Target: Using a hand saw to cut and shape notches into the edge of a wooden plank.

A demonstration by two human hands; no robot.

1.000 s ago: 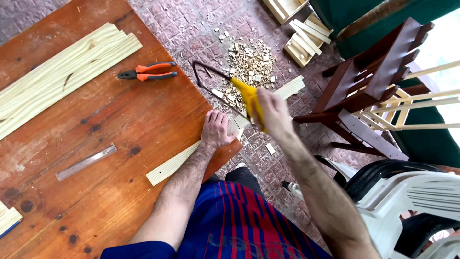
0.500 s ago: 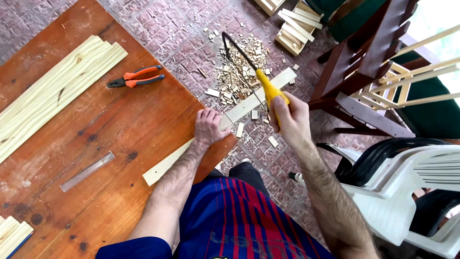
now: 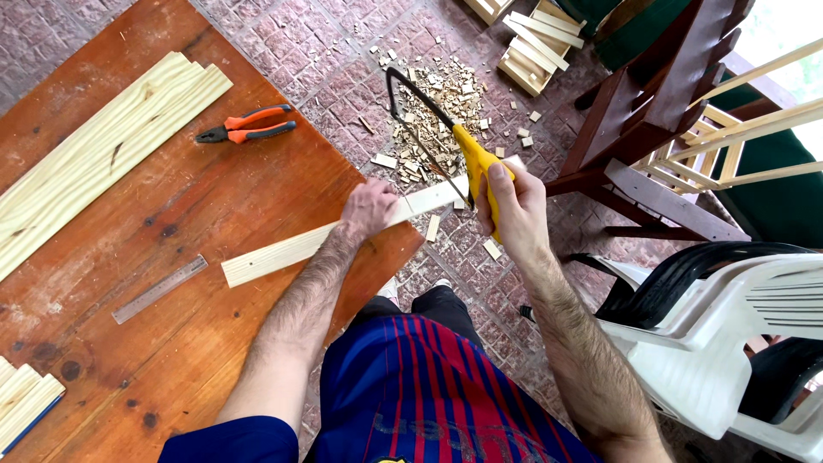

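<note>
My left hand (image 3: 369,208) presses a long pale wooden slat (image 3: 283,250) down on the edge of a reddish wooden table (image 3: 197,197). The slat's free end sticks out past the table edge over the brick floor. My right hand (image 3: 506,206) grips the yellow handle of a hacksaw (image 3: 433,129), whose black frame reaches away over the floor. The blade meets the overhanging part of the slat just right of my left hand.
Orange-handled pliers (image 3: 247,124), a metal ruler (image 3: 159,289) and stacked pale boards (image 3: 94,154) lie on the table. A pile of wood offcuts (image 3: 437,111) covers the floor beyond. A dark red wooden chair (image 3: 651,111) and white plastic chairs (image 3: 729,334) stand at right.
The view has shifted, so table and slat sit higher and more central. The saw has moved along the slat's overhang, and my left hand still holds the slat down.
</note>
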